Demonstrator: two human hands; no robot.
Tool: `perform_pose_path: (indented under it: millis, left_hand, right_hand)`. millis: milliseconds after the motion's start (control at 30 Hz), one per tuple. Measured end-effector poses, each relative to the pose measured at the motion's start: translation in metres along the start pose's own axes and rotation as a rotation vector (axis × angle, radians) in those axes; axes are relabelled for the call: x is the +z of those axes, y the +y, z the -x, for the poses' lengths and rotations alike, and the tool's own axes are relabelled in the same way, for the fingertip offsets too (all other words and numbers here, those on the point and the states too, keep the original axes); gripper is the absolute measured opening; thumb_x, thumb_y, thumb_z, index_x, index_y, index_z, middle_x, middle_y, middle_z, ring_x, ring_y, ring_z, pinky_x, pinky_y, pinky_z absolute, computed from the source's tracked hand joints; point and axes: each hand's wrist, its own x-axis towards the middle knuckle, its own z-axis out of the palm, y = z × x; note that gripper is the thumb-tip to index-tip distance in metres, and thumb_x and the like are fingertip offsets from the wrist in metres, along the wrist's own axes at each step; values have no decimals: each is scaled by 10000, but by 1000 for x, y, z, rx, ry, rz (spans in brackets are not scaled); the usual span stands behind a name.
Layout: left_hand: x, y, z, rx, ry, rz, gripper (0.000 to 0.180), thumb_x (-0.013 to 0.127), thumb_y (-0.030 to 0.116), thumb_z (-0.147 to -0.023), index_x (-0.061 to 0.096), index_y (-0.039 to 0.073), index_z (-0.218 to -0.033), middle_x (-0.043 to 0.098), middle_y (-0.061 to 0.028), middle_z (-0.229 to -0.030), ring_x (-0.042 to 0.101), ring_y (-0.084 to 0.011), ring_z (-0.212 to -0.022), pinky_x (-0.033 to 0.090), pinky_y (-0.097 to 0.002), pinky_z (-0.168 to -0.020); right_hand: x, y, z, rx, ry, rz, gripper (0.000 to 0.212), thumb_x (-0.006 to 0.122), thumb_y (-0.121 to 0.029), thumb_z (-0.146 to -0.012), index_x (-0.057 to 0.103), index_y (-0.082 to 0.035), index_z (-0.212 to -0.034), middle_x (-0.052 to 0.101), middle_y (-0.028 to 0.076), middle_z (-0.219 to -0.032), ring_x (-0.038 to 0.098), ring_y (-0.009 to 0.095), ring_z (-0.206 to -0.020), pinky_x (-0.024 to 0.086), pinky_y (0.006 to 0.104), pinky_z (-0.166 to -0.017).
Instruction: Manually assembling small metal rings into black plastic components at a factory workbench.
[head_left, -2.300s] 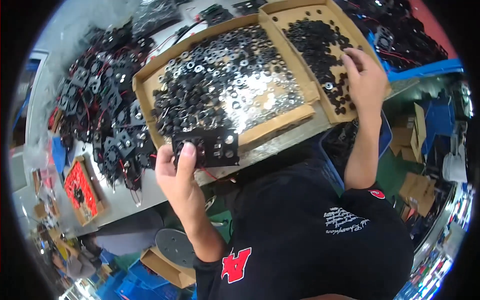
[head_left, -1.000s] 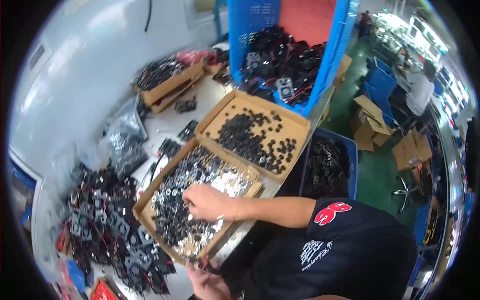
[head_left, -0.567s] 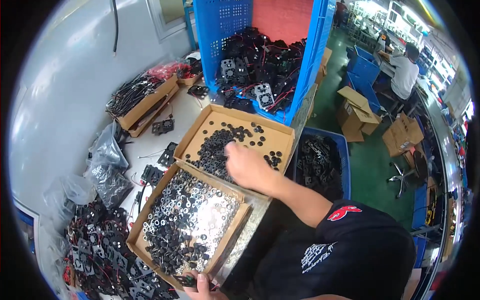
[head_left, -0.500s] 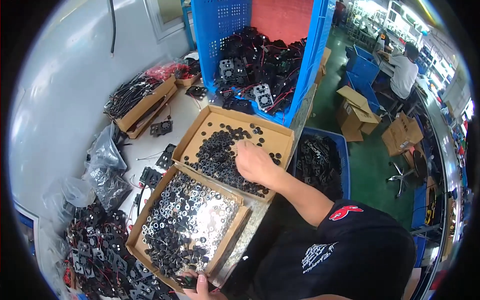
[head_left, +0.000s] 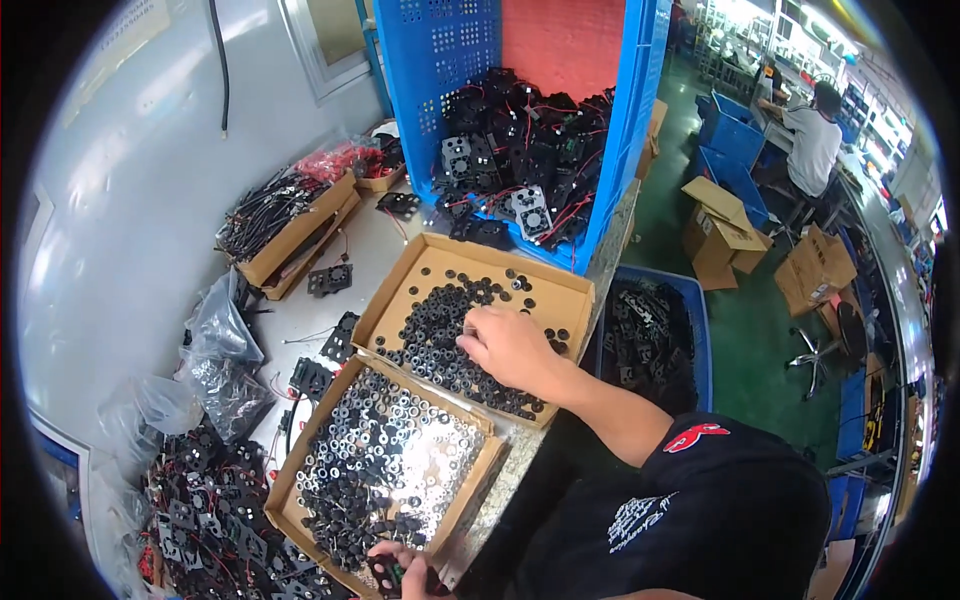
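Over the far cardboard tray (head_left: 375,290), my right hand (head_left: 512,348) reaches down to a heap of small black wheel-like parts (head_left: 440,325). Its thumb and fingers are pinched together; whatever is between them is hidden. At the lower edge, my left hand (head_left: 408,572) is closed around a black fan-like module (head_left: 385,570), partly covered by the fingers. Just beyond that hand lies the near cardboard tray (head_left: 470,505), holding shiny metal rings (head_left: 375,425) and small black knob-like pieces (head_left: 345,515).
Black fan modules with red wires fill a tipped blue crate (head_left: 610,200) at the back. More modules (head_left: 210,500) pile up at lower left, below plastic bags (head_left: 220,350). A cable box (head_left: 300,235) sits by the wall. A blue bin (head_left: 705,330) stands at right; a person (head_left: 812,150) sits beyond.
My right hand stays at the heap, its fingers now drawn closer together. My left hand has risen slightly, showing more of the module. The whole view has shifted a little.
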Motion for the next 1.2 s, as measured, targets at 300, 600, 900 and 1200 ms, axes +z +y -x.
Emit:
perform_pose_path:
  millis: [300, 600, 900, 1200]
  left_hand:
    - [17, -10, -1, 355, -227, -308, 250, 703, 60, -917, 613, -27, -1133, 642, -81, -1022, 596, -175, -879, 497, -292, -774]
    - [1, -11, 9, 796, -184, -584, 207, 725, 106, -912, 638, 12, -1075, 622, -79, -986, 522, -144, -761, 424, -259, -661]
    - [-9, -5, 15, 780, -204, -583, 193, 707, 153, -931, 630, 12, -1036, 600, -79, -934, 503, -154, -738, 420, -282, -651]
    - [-17, -18, 3, 516, -219, -528, 200, 686, 152, -950, 621, -22, -1024, 629, -90, -946, 584, -178, -833, 495, -307, -745]
  right_hand:
    - [-5, -102, 81, -22, -827, -1034, 283, 656, -274, -975, 661, 5, -1018, 661, 38, -867, 583, 82, -807, 483, 275, -722]
    - [7, -108, 112, 269, -1060, -1356, 289, 625, -314, -1009, 663, -34, -1069, 634, -36, -912, 524, 25, -774, 424, 211, -645]
    - [15, -109, 127, 108, -903, -1349, 266, 516, -306, -1053, 541, -41, -1067, 605, 29, -851, 553, 117, -745, 435, 303, -662]
    - [1, -110, 116, -268, -632, -940, 209, 579, -203, -1010, 591, 5, -1024, 615, 127, -924, 614, 261, -850, 484, 365, -761]
